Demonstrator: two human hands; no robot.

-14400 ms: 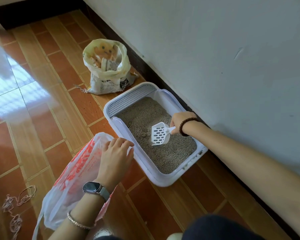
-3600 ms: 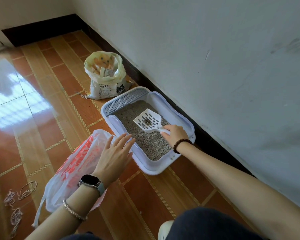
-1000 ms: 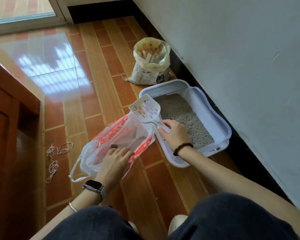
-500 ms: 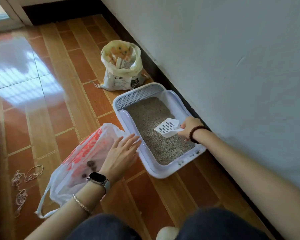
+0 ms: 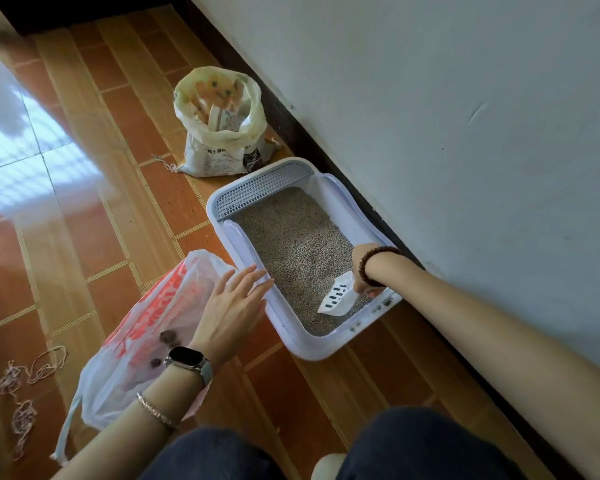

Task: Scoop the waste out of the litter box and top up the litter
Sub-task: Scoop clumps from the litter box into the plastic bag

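A white litter box (image 5: pixel 243 244) full of grey litter (image 5: pixel 298 244) lies on the tiled floor by the wall. My right hand (image 5: pixel 366 268) grips the handle of a white slotted scoop (image 5: pixel 338 299), whose blade points down into the litter at the near right corner. My left hand (image 5: pixel 231 306) hovers with straight fingers between the box's left rim and a white and red plastic bag (image 5: pixel 146 327). Dark waste lumps (image 5: pixel 167 337) lie inside that bag. An opened sack of litter (image 5: pixel 220 126) stands beyond the box.
The grey wall (image 5: pixel 465 133) and its dark skirting run close along the box's right side. Tangled string (image 5: pixel 25 393) lies on the floor at the left. My knees fill the bottom edge. Shiny tiles stretch away to the left.
My right hand has drawn the scoop back toward the near right corner of the box and tipped its blade down into the litter. My left hand has barely moved.
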